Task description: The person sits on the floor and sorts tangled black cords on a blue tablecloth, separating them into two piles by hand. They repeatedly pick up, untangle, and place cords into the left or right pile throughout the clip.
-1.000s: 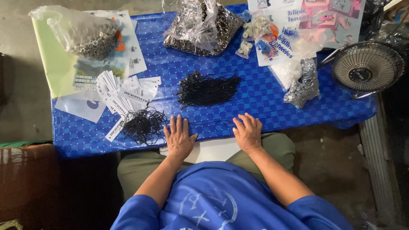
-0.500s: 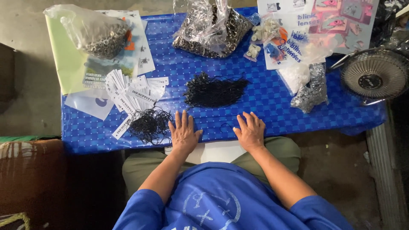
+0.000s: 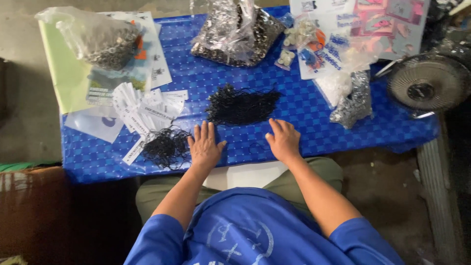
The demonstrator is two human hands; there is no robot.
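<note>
We find both hands flat, fingers spread, holding nothing: left hand (image 3: 205, 145) beside tangled black loops (image 3: 166, 147), right hand (image 3: 283, 141) near a cord heap (image 3: 241, 104) on the blue checked tabletop (image 3: 314, 110). Far bag contents (image 3: 235, 29) are unclear; the fan (image 3: 428, 84) is cut off right.

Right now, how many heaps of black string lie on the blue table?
2. One loose tangle lies just beside the left hand; a denser pile lies beyond both hands, nearer the right hand. The bags may hide more.
</note>
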